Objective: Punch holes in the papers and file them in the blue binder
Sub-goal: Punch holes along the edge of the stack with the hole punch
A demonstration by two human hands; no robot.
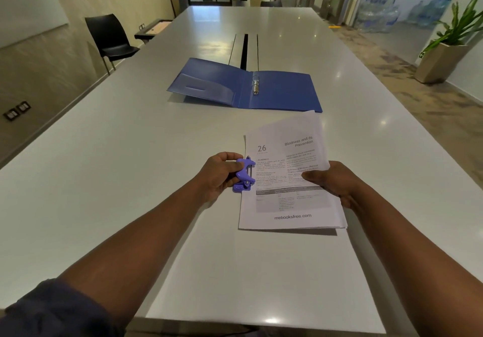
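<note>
- White printed papers [290, 180], one thin stack whose sheets I cannot count, lie on the grey table [130, 154] just before the person; no holes show, so punching looks barely begun.
- Purple plastic hole punch [244, 174], one, sits at the stack's left edge, the left hand [218, 177] curled round it.
- Right hand [337, 184] pinches the stack's right edge, thumb on top.
- Blue plastic ring binder [245, 86], one, lies open and empty beyond the papers; filing remains.
</note>
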